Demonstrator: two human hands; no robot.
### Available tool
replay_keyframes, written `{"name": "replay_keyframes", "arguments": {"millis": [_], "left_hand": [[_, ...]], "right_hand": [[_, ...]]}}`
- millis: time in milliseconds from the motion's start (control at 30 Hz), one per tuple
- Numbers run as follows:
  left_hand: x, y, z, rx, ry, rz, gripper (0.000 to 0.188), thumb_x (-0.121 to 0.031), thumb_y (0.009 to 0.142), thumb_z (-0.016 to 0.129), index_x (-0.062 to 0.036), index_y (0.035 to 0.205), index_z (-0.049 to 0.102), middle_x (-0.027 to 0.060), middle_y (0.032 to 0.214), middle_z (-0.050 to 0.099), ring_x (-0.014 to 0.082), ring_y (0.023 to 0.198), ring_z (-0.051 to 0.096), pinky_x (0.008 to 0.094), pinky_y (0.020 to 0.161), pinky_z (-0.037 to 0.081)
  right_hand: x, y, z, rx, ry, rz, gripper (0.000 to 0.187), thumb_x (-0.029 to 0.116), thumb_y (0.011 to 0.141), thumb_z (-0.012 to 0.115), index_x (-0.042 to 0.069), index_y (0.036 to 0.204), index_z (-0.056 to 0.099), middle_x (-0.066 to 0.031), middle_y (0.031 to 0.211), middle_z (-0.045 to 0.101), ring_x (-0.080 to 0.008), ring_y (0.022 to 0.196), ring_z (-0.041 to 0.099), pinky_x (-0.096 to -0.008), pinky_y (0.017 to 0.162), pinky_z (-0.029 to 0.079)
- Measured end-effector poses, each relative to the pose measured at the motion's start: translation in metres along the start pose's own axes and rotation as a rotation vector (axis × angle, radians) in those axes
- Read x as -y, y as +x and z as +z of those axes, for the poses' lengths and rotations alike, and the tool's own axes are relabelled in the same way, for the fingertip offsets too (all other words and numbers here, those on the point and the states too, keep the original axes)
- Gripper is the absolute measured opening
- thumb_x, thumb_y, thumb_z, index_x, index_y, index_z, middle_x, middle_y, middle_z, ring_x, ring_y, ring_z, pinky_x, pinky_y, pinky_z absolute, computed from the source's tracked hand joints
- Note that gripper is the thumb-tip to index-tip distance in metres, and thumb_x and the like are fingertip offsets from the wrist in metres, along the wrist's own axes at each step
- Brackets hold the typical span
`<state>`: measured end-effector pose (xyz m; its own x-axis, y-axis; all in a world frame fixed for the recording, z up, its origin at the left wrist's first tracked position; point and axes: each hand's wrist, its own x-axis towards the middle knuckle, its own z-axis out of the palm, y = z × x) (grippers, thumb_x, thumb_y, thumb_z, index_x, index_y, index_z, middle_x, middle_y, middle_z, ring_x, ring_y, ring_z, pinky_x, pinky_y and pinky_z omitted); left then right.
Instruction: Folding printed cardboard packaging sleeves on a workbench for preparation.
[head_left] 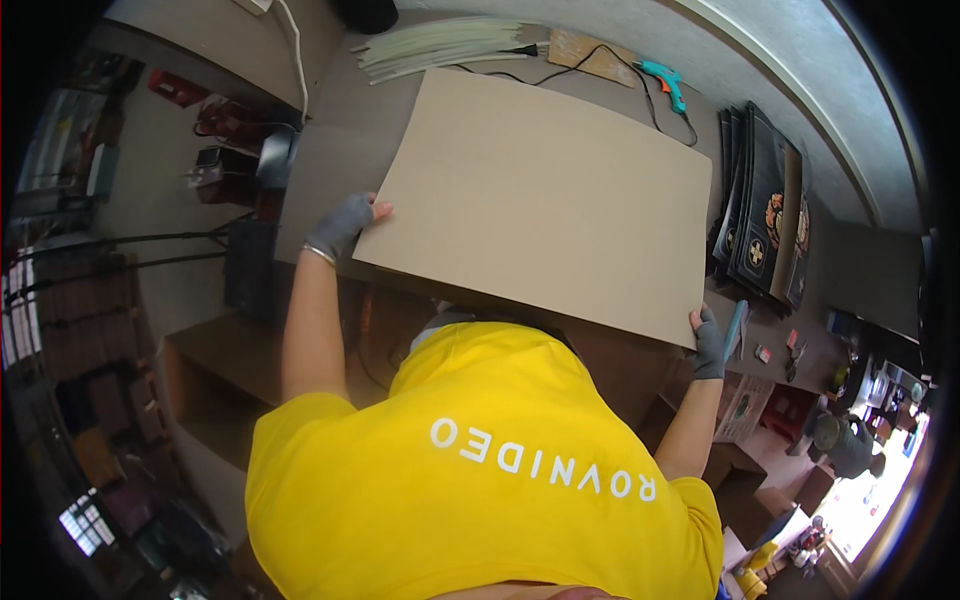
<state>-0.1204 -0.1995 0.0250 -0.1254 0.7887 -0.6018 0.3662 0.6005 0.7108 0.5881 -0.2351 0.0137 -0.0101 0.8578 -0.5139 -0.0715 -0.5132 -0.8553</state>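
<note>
Though broad, cardboard (545, 205) edges in hands (345, 225) (708, 345)

The cardboard sheet (545, 205) is showing plain tan, and the left glove (342, 226) and right glove (710, 348) are showing grey. The shirt (485, 385) is glowing bright yellow with white letters (536, 467). The glue gun (665, 80) is showing teal with an orange trigger, the glue sticks (450, 48) are looking milky white, and the flat boxes (765, 200) are displaying orange and cream designs on black.
</note>
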Motion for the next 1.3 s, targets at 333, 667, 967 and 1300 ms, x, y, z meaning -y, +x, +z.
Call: {"name": "replay_keyframes", "arguments": {"millis": [333,667,967,1300], "left_hand": [[-0.135,-0.002,0.034,-0.063,0.435,0.546,0.080,-0.026,0.078,0.071,0.0049,0.144,0.038,0.0179,0.117,0.064,0.0272,0.106,0.062,0.0351,0.095,0.047],[-0.170,0.020,0.138,-0.092,0.894,0.790,0.064,-0.049,0.087,0.063,-0.0141,0.139,0.053,0.0182,0.112,0.064,0.0351,0.104,0.064,0.0455,0.087,0.052],[-0.115,0.070,0.200,-0.329,0.902,1.069,0.059,-0.063,0.083,0.061,-0.0290,0.131,0.063,0.0136,0.157,0.034,0.0468,0.146,0.018,0.0691,0.110,0.017],[-0.131,0.067,0.179,-0.317,0.904,1.049,0.058,-0.056,0.086,0.062,-0.0283,0.137,0.057,0.0158,0.154,0.038,0.0455,0.144,0.025,0.0588,0.113,0.021]], "right_hand": [[0.052,-0.040,0.064,-0.098,-0.282,-0.147,0.045,0.003,0.092,0.055,-0.002,0.137,0.047,-0.0088,0.124,0.060,-0.0168,0.111,0.057,-0.0292,0.098,0.043],[0.095,-0.048,0.107,0.028,-0.212,-0.378,0.055,0.034,0.100,0.055,0.003,0.143,0.040,-0.0088,0.135,0.052,-0.0190,0.123,0.049,-0.0334,0.107,0.036],[0.049,0.014,0.100,-0.012,0.422,-0.302,0.055,0.047,0.103,0.044,0.007,0.140,0.047,-0.0071,0.134,0.054,-0.0207,0.122,0.052,-0.0352,0.104,0.042],[0.088,0.003,0.123,-0.234,0.537,-0.046,0.042,0.035,0.101,0.050,0.006,0.132,0.055,-0.0065,0.125,0.061,-0.0178,0.112,0.059,-0.0322,0.096,0.047]]}}
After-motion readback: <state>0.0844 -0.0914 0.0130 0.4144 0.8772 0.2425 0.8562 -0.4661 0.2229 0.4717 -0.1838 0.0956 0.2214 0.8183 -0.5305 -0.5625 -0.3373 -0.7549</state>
